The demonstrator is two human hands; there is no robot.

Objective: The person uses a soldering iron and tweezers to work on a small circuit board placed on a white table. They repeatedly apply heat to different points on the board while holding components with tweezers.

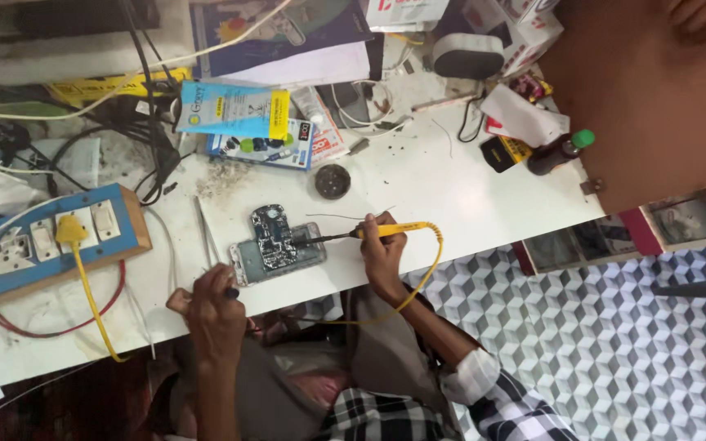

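An opened phone (243,263) lies flat near the front edge of the white table (467,188), with a dark circuit board (271,233) exposed on it. My right hand (382,257) grips a yellow-handled soldering iron (386,231) like a pen. The iron's dark tip touches the right side of the board. My left hand (214,310) rests at the table edge just below the phone's left end. Its fingers are curled around a small dark tool. The iron's yellow cable loops down over my right wrist.
A blue and wood switch board (42,245) with a yellow plug (69,231) lies at the left, amid tangled cables. Behind the phone sit a small round tin (332,181), blue packets (234,110) and a green-capped dark bottle (561,151). Patterned floor (614,327) shows at the right.
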